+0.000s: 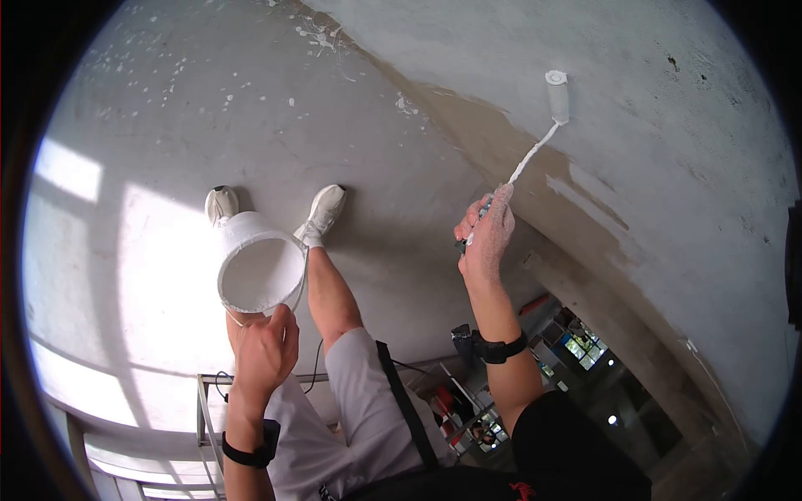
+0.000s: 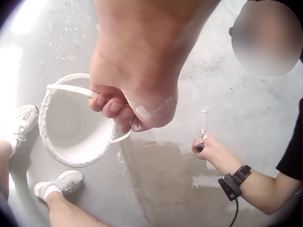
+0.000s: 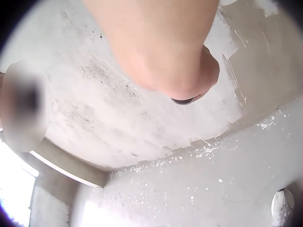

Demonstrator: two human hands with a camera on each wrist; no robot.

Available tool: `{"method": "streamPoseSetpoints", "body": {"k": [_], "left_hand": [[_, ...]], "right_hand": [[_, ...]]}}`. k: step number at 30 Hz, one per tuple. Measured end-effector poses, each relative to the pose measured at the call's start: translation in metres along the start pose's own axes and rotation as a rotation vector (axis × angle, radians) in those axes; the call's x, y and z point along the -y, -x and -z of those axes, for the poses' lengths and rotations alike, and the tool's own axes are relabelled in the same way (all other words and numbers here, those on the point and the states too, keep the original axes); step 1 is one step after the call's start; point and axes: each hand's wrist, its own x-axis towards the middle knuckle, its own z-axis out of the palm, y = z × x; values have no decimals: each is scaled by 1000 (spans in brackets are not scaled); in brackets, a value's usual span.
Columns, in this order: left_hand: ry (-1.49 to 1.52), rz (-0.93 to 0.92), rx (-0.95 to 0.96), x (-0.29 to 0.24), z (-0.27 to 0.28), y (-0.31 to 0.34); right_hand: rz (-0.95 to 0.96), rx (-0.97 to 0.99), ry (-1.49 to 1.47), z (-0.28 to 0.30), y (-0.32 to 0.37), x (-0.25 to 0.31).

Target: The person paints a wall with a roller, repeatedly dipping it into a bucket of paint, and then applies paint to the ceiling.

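My left hand (image 1: 265, 349) grips the thin handle (image 2: 71, 89) of a white bucket (image 1: 261, 275), its fingers curled round it. The bucket hangs in front of my legs with its mouth tilted toward the head view; white paint coats the inside. My right hand (image 1: 489, 234) holds a paint roller by its handle, whose dark end (image 3: 183, 100) shows below the fist in the right wrist view. The roller's white sleeve (image 1: 557, 98) lies against the grey wall (image 1: 660, 142), at the end of a paint-covered rod (image 1: 533, 154). White specks cover the right hand.
A bare brown strip (image 1: 468, 125) runs along the wall's foot, beside the grey floor (image 1: 167, 50) with its white splatters. My white shoes (image 1: 324, 209) stand close to the bucket. A metal frame (image 1: 203, 409) and red items are behind my legs.
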Motion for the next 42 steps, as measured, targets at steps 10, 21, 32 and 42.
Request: {"method": "streamPoseSetpoints", "body": {"k": [10,21,32,42], "left_hand": [[-65,13,-3,8,2,2],[-71,56,-1,14,-2,2],[-17,47,-36,3,2,1],[30,109,-73,13,4,-2]], "right_hand": [[-110,98,256,-116,-98,-80],[-27,119,57,-66,-36,-34],[20,-40,109,19,17,29],[-114,46,58,-73,-76,-77]]}}
